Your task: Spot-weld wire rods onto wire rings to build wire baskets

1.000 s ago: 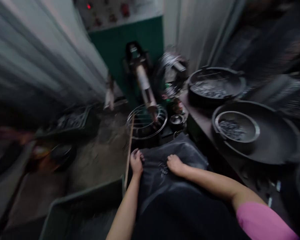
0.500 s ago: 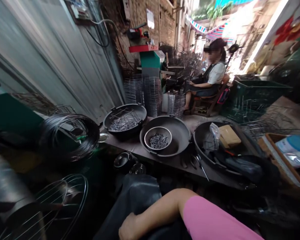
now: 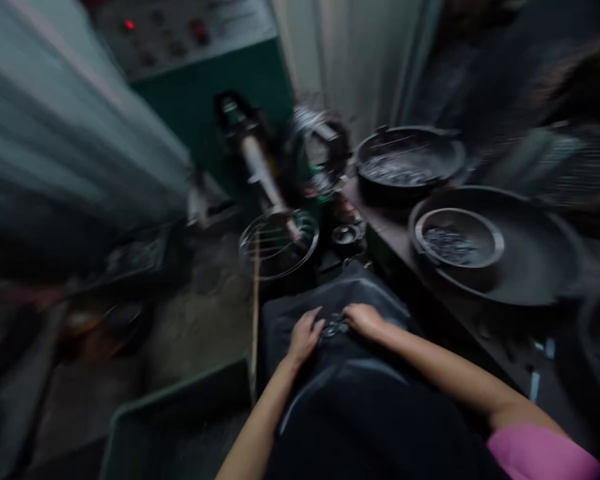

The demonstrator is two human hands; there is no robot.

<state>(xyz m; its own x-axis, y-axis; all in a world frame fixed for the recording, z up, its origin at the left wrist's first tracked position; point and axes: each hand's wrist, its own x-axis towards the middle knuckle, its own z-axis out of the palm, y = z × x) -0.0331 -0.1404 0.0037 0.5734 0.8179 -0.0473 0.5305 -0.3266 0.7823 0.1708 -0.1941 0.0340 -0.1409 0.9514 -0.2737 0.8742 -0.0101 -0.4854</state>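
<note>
Both hands are over the dark apron (image 3: pixel 350 413) spread across my lap. A little heap of shiny, bent metal wire pieces (image 3: pixel 334 327) lies on it between them, blurred. At the heap's left edge, my left hand (image 3: pixel 305 339) has its thumb and fingers apart. My right hand (image 3: pixel 364 321) is on the other side, its fingers curled down onto the heap's edge; the fingertips are partly hidden. A round wire rack (image 3: pixel 280 263) is beyond my hands, below a machine's pale rod (image 3: pixel 263 170).
To the right, a wide dark pan (image 3: pixel 535 267) holds a bowl (image 3: pixel 495 243) of small metal pieces. Another pan (image 3: pixel 367 175) with metal pieces stands behind. A wire coil (image 3: pixel 343 143) sits by the green machine (image 3: pixel 180 100). At lower left is a green bin (image 3: pixel 130 413).
The view has swung left and down onto my lap. My left hand has come into view, and both hands are now at the small wire pieces. The co-worker is out of view.
</note>
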